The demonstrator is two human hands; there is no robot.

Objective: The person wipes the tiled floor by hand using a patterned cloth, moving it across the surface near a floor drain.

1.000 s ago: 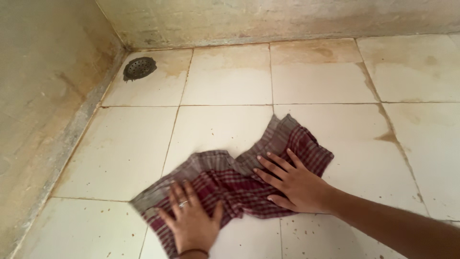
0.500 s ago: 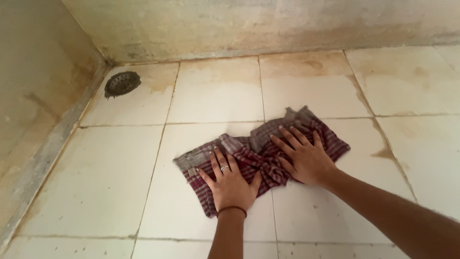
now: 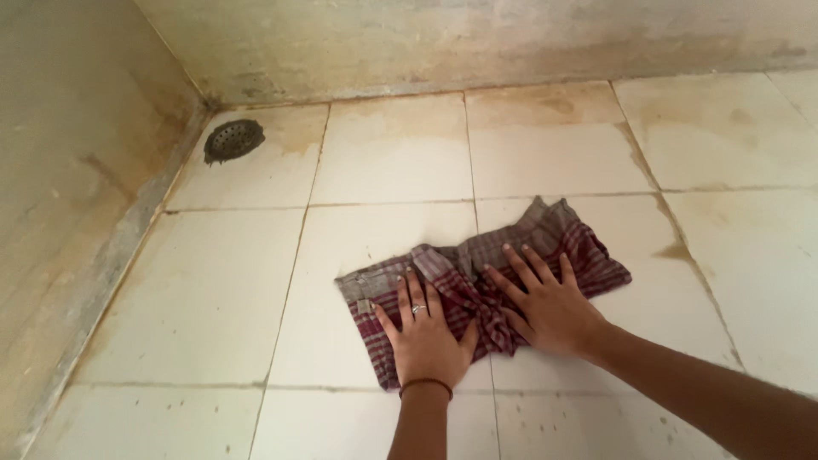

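Checked cloth, maroon and grey, lies bunched on the tiled floor just right of the frame's centre, straddling a grout line. The left hand, with a ring and a dark wristband, presses flat on its lower left part, fingers spread. The right hand presses flat on its middle, fingers likewise splayed; neither hand grips the fabric. Wiping looks to be under way: brown stains remain along the far tiles and the wall foot, and specks dot the near tiles. A round drain cover sits in the upper left corner. Compared with half a second ago, cloth and hands sit slightly farther right and the view has shifted a little.
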